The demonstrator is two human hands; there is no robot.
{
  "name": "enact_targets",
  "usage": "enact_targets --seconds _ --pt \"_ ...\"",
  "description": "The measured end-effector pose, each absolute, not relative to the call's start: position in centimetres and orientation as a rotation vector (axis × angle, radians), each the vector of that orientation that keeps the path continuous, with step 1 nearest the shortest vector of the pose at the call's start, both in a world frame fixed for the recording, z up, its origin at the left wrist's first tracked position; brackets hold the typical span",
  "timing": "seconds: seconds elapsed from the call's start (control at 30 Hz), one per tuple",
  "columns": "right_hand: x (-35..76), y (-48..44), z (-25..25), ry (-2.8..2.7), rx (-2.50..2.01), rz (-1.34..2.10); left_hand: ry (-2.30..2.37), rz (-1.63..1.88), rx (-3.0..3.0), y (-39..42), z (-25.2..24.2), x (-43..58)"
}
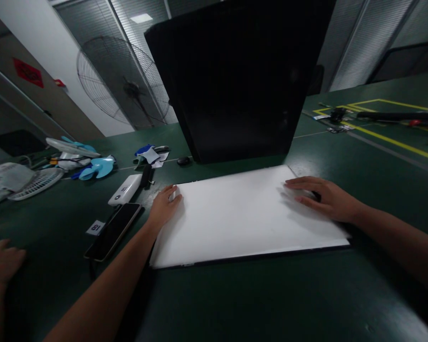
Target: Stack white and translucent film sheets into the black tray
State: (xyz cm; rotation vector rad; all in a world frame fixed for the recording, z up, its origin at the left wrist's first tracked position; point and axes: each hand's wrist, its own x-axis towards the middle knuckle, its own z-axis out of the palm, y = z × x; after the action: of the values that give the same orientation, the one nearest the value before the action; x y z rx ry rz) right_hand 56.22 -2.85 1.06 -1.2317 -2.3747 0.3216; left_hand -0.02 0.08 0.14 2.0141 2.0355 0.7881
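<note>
A wide white sheet of paper (235, 213) lies flat on the table, with a thin dark edge showing beneath its near side. My left hand (164, 206) rests at the sheet's upper left edge, thumb and forefinger slightly apart; its other fingers are partly hidden. Over the right part of the sheet is my right hand (317, 195), fingers stretched out to the left and slightly blurred. Its shadow falls on the paper, and I cannot tell whether the fingertips touch it. Neither hand visibly grips anything.
A large black monitor (235, 85) stands behind the sheet. Left of it lie a phone (114, 231), a white power bank (125, 190), a mouse (183, 161) and fan parts (98, 167). Another person's hand (2, 261) rests at far left. Yellow tape (395, 137) marks the right.
</note>
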Motion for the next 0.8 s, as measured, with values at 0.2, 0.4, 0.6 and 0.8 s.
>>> enact_targets --seconds 0.2,0.4,0.6,0.8 --pt "56.7 1.8 0.1 -1.998 -1.496 0.252 2.041 0.797 2.012 0.1 0.1 0.0" --pt "55.6 5.6 -0.1 -2.065 -1.594 0.174 2.036 0.8 2.034 -0.1 0.5 0.3" --pt "55.5 5.2 -0.2 -2.102 -1.554 0.183 2.038 0.772 2.063 -0.1 0.6 0.2" --pt "56.2 5.6 -0.1 -2.087 -1.547 0.253 2.039 0.764 2.065 -0.2 0.8 0.3"
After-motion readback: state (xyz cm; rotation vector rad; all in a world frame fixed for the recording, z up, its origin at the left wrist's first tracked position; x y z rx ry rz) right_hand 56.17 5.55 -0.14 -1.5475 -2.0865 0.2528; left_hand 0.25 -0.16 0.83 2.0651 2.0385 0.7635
